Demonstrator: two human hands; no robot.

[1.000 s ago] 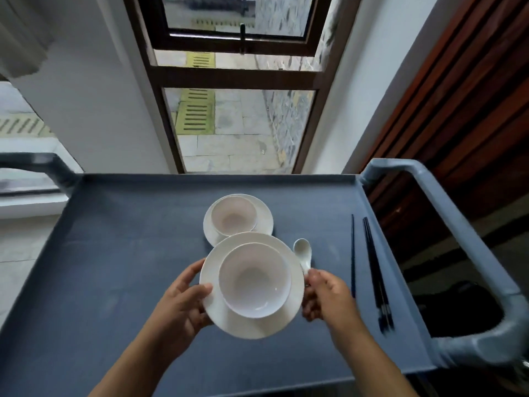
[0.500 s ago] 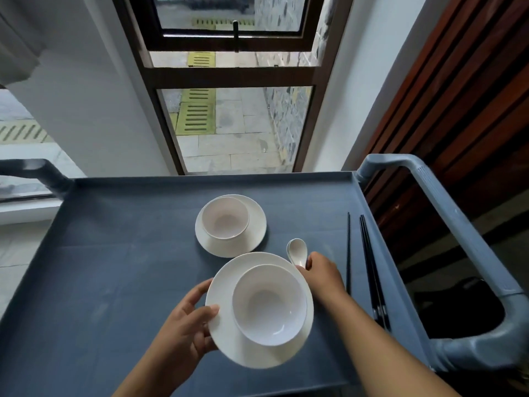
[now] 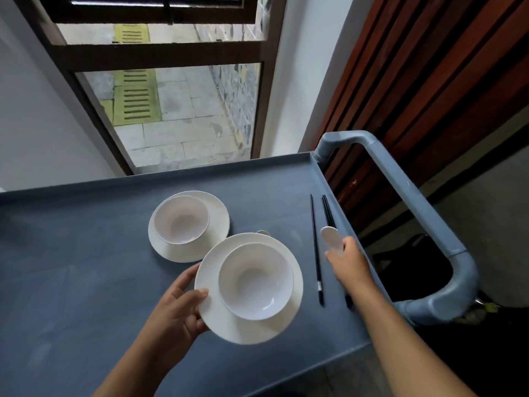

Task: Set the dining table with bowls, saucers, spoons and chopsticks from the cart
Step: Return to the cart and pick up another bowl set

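Lifting: right hand now pinches spoon over chopsticks | left hand still grips saucer rim, bowl aboard

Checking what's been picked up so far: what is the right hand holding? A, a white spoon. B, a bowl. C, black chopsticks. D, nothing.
A: the right hand grips the white spoon, while the black chopsticks lie on the cart.
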